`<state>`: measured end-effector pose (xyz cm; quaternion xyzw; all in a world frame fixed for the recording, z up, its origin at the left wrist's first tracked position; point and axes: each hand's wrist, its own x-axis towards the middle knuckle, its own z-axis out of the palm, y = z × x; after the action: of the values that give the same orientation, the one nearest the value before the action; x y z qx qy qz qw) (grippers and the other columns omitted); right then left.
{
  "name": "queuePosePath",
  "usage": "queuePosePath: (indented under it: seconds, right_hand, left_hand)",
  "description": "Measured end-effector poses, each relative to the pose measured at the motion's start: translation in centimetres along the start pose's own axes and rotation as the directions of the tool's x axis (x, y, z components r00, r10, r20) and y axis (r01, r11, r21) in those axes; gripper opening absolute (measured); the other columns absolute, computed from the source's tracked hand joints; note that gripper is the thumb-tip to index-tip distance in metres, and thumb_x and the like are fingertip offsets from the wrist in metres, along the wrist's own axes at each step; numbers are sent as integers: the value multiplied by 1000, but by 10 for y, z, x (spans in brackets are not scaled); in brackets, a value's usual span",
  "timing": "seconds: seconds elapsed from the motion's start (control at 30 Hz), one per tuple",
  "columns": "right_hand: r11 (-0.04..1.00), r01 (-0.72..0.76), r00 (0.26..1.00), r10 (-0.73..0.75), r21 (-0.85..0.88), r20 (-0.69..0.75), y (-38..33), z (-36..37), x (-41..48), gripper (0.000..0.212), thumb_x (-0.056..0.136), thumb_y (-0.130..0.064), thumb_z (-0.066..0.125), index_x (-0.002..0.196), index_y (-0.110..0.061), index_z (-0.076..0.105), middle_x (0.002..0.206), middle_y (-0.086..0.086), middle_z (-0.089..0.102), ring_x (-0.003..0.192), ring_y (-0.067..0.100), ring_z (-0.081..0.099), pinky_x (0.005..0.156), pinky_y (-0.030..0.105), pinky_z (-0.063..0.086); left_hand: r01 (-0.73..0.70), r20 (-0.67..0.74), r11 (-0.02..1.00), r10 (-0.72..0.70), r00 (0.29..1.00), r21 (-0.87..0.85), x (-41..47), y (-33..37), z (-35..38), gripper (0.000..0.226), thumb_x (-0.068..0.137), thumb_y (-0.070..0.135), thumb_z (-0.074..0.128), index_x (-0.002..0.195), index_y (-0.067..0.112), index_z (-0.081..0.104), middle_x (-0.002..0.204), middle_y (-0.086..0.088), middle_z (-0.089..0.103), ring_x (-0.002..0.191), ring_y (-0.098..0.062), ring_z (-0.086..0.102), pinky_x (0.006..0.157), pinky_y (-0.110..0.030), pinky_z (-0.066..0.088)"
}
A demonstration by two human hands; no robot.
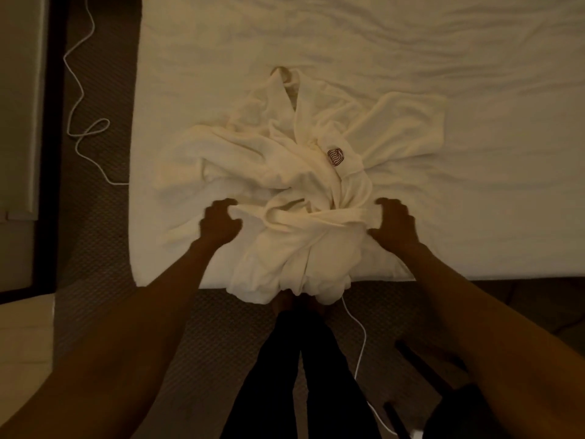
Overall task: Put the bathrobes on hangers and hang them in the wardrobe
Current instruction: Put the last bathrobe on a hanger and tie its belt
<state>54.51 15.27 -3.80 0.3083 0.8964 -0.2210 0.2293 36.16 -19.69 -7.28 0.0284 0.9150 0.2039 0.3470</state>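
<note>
One white bathrobe (294, 172), crumpled on the bed (474, 90) at its near edge, hem hanging over. One maroon emblem (335, 156). Two hands: left hand (220, 221) and right hand (394, 223) each clutch its cloth.

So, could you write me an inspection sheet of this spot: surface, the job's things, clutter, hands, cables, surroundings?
Surface: bed with a wrinkled white sheet.
Job's things: one white bathrobe crumpled at the bed's near edge, dark red logo facing up; what may be a hanger at its collar.
Clutter: nothing seen.
Hands: left hand and right hand each grip robe fabric.
Cables: white cable on the floor left of the bed; second cable by the legs.
Surroundings: dark patterned carpet.
</note>
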Motion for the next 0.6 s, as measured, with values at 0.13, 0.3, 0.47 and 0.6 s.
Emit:
queuePosePath:
  seconds: [0.13, 0.3, 0.47, 0.6]
  right_hand:
    - [966, 213, 977, -213, -144, 20, -34, 33, 9, 58, 87, -39, 67, 136, -15, 48, 133, 11, 51, 121, 31, 45, 98, 44, 35]
    - [959, 253, 951, -271, -129, -149, -34, 46, 16, 45, 77, -45, 74, 107, -13, 63, 101, 9, 61, 94, 28, 55, 77, 42, 45]
    - [955, 248, 967, -233, 166, -103, -12, 49, 8, 41, 79, -56, 69, 88, -18, 60, 82, -3, 62, 75, 16, 55, 67, 36, 42]
    - [943, 168, 985, -170, 287, -20, 1, 36, -8, 40, 92, -59, 49, 79, -21, 53, 70, -6, 60, 68, 16, 59, 60, 31, 38]
  left_hand:
    - [-227, 177, 973, 232, 956, -45, 12, 25, 41, 72, 81, 11, 57, 149, 11, 37, 150, -16, 41, 138, -33, 39, 115, -40, 32]
    - [-190, 294, 975, 149, 944, 115, 32, 17, 53, 73, 92, 10, 54, 155, 27, 22, 152, -10, 40, 137, -33, 39, 110, -54, 34]
    - [-202, 211, 914, 133, 968, 353, 18, 14, 59, 49, 96, 42, 57, 141, 26, 46, 136, -4, 52, 127, -31, 41, 98, -49, 38]
    - [-109, 55, 978, 121, 991, -179, 1, 3, 41, 26, 86, 46, 66, 91, 23, 76, 86, 0, 72, 88, -21, 66, 74, -34, 48]
